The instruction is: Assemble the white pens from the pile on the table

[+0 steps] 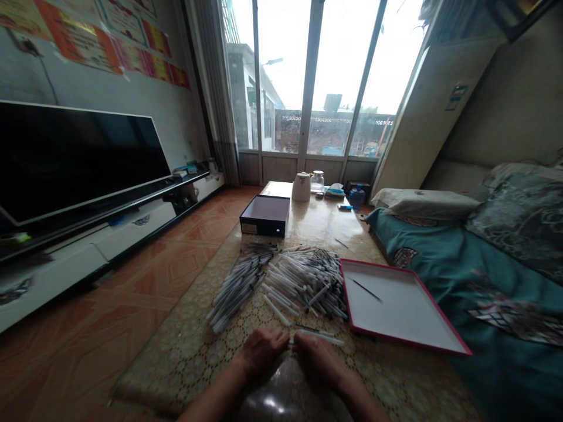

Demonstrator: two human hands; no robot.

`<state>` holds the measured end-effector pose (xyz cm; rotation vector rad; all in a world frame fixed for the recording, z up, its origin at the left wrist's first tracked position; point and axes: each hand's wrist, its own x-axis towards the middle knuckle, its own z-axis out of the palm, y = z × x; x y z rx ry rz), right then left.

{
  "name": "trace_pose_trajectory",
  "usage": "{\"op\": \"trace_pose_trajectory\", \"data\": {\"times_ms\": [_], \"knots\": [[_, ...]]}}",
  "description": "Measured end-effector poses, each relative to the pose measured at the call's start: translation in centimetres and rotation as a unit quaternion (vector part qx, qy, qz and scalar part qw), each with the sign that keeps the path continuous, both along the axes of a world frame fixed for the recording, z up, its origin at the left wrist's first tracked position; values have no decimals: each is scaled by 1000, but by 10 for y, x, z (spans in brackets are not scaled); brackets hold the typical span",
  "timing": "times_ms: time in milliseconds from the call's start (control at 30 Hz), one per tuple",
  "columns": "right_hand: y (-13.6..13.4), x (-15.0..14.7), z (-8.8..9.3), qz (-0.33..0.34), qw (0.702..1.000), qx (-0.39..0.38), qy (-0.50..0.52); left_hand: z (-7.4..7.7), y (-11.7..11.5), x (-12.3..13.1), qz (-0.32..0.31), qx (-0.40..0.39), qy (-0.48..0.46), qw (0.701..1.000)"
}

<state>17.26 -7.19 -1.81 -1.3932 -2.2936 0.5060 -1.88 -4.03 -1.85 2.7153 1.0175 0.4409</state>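
Note:
My left hand (265, 347) and my right hand (317, 353) meet at the table's near side, fingers closed. Between their fingertips shows a short bit of a slim pale pen (291, 340), most of it covered by the fingers. Just beyond the right hand, a white pen tube (331, 339) and a thin dark stick (307, 329) lie on the patterned tablecloth. Ahead is a heap of loose white pen tubes (290, 278) mixed with thin dark pieces. To its left lies a pile of pens with dark ends (237, 287), roughly lined up.
A shallow red-edged box lid (396, 296) on the right holds one dark stick (367, 290). A dark open box (264, 225) stands behind the piles. Farther back are a kettle (301, 189), a glass jar (317, 180) and a tissue pack (335, 190). A sofa (422, 252) borders the right.

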Motion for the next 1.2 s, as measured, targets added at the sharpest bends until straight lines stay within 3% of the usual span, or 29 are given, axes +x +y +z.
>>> {"op": "trace_pose_trajectory", "data": {"times_ms": [133, 367, 467, 533, 600, 667, 733, 767, 833, 933, 1067, 1200], "knots": [[-3, 5, -2, 30, 998, 46, -17, 1, 2, -4, 18, -83, -59, 995], [-9, 2, 2, 40, 988, 120, -88, 21, 3, 1, 4, -138, -135, 981], [-4, 17, 7, 38, 984, 146, -90, 28, 5, -10, 28, -164, -143, 976], [3, 40, 11, -8, 985, 156, -73, 33, 8, -26, 61, -201, -140, 968], [14, 64, 16, -104, 981, 156, -53, 38, 12, -40, 87, -241, -141, 956], [28, 77, 22, -147, 979, 143, -17, 42, 16, -41, 124, -241, -189, 944], [43, 73, 26, -152, 982, 109, 18, 42, 19, -25, 153, -251, -288, 912], [51, 66, 28, -151, 984, 94, 23, 41, 19, -12, 169, -280, -342, 881], [68, 48, 30, -181, 980, 73, 32, 37, 20, 16, 184, -372, -441, 795], [91, 32, 33, -210, 971, 67, 90, 28, 19, 43, 221, -412, -551, 692], [98, 36, 34, -220, 957, 60, 177, 16, 17, 43, 285, -409, -586, 639], [68, 31, 27, -243, 943, 42, 222, 7, 18, 33, 310, -422, -635, 568]]}}
